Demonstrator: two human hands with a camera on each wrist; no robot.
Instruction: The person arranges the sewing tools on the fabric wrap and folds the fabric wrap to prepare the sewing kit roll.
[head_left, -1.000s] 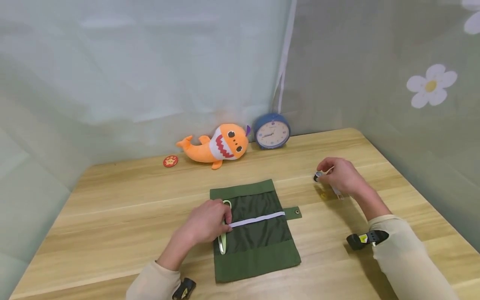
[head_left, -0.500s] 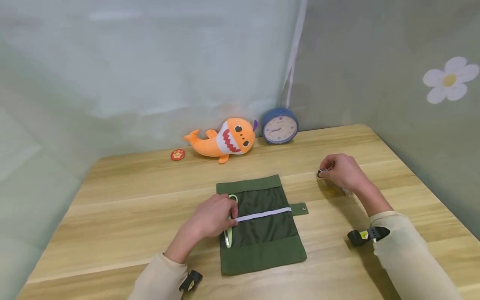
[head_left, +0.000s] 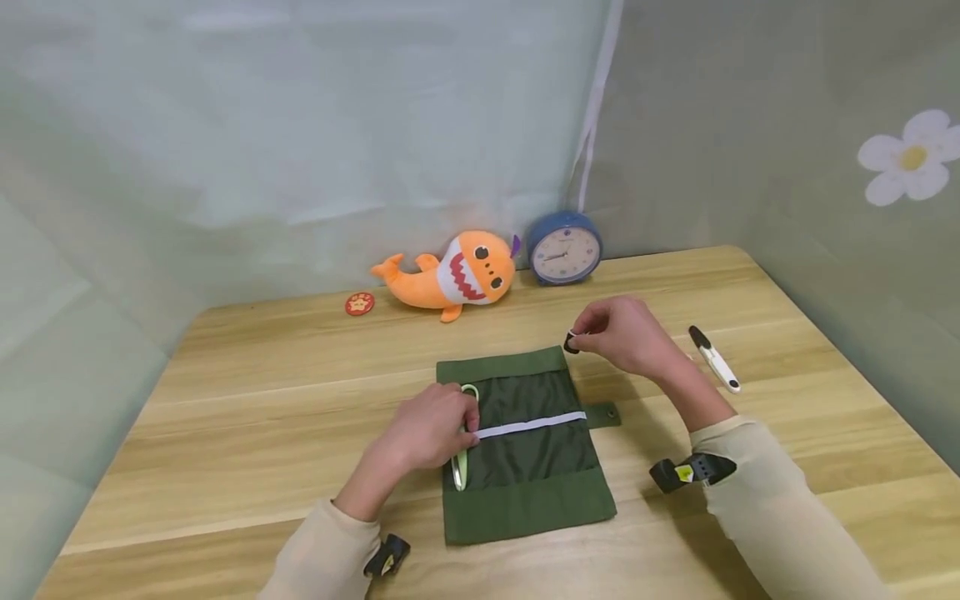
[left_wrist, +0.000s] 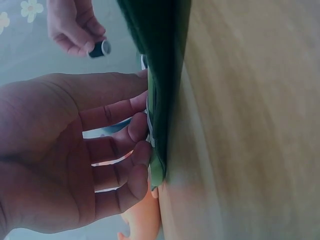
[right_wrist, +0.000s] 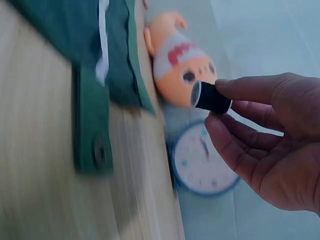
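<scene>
A dark green fabric pouch (head_left: 525,510) lies unrolled on the table, crossed by a white elastic band (head_left: 532,425). Along its left side lie light green scissors (head_left: 461,472), partly covered by my left hand (head_left: 431,427). My left fingers are bent, with the tips holding the scissors against the pouch at the band; the left wrist view shows their green end (left_wrist: 157,172) beyond my fingertips. Above the pouch's far right corner, my right hand (head_left: 630,336) pinches a small spool of black thread (right_wrist: 212,98) between thumb and fingertips. The spool is tilted and off the table.
A white tool with a black tip (head_left: 715,360) lies to the right of my right hand. An orange plush shark (head_left: 442,279), a blue clock (head_left: 564,249) and a round red badge (head_left: 360,303) sit along the back edge. The pouch's snap tab (head_left: 603,414) sticks out to the right.
My right hand has brought the thread spool leftward to the pouch's far corner, exposing the black-and-white tool on the table. My left hand stays on the scissors, and the head view has shifted slightly.
</scene>
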